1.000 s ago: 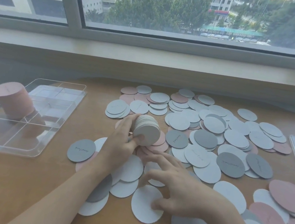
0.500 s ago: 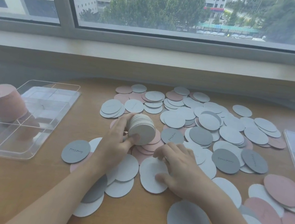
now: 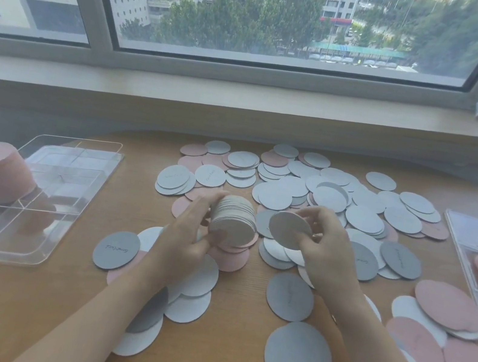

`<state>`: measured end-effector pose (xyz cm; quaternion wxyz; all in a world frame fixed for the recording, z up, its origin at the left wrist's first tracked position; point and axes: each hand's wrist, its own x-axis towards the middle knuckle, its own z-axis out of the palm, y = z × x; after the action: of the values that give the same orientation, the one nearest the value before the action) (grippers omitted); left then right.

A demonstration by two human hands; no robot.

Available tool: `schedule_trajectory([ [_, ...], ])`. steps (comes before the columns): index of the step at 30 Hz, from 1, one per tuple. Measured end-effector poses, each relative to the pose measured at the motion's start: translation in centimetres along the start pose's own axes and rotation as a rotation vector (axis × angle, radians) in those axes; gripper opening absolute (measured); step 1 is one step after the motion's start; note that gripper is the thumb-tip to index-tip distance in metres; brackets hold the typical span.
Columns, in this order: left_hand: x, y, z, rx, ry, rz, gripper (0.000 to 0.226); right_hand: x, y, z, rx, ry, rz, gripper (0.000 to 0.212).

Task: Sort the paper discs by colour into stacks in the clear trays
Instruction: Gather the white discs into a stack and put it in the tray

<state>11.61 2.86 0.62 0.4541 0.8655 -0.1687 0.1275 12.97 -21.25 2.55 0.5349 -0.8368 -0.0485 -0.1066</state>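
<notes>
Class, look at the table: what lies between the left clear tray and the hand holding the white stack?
In the head view, mostly bare wood separates the left tray from the left hand; one grey disc lies there, nearer the hand.

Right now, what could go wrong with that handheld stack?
1. The left hand holds the white stack on its side; a slack grip could let discs fan out onto the pile.
2. The right hand pinches one white disc beside it; a misaligned add may knock the top discs loose.
</notes>
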Motion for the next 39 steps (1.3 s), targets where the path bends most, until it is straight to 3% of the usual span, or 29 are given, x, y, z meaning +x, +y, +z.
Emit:
schedule_trajectory([
  [4,-0.3,0.0,0.5,0.003,-0.131,0.116,0.059,0.1,0.2,0.4,0.109,0.002,-0.007,0.029],
  [9,-0.3,0.3,1.1,0.029,-0.208,0.178,0.064,-0.4,-0.3,0.9,0.299,-0.180,-0.058,0.028],
  [12,-0.3,0.4,1.1,0.043,-0.194,0.158,0.068,-0.6,0.0,1.3,0.198,-0.268,-0.109,0.039],
  [15,-0.4,0.7,1.0,0.130,-0.215,0.170,0.070,-0.8,0.0,1.5,0.138,-0.383,-0.122,0.031],
  [19,-0.2,0.5,0.8,0.375,-0.187,0.215,0.072,-1.3,-0.3,1.7,-0.059,-0.577,-0.176,0.076],
  [21,0.0,0.3,0.2,0.439,-0.180,0.229,0.074,-1.5,-0.1,2.0,-0.150,-0.554,-0.234,0.086],
  [26,0.5,0.1,-2.5,0.327,-0.270,0.126,0.072,-1.4,0.1,1.7,-0.112,-0.457,-0.214,0.072],
  [31,-0.4,-0.8,-5.8,0.354,-0.435,-0.126,0.046,-1.3,0.2,1.6,-0.101,-0.430,-0.176,0.073],
  [39,-0.9,0.6,-5.7,0.403,-0.631,-0.249,0.075,-1.1,0.2,1.6,-0.079,-0.417,-0.147,0.073],
])
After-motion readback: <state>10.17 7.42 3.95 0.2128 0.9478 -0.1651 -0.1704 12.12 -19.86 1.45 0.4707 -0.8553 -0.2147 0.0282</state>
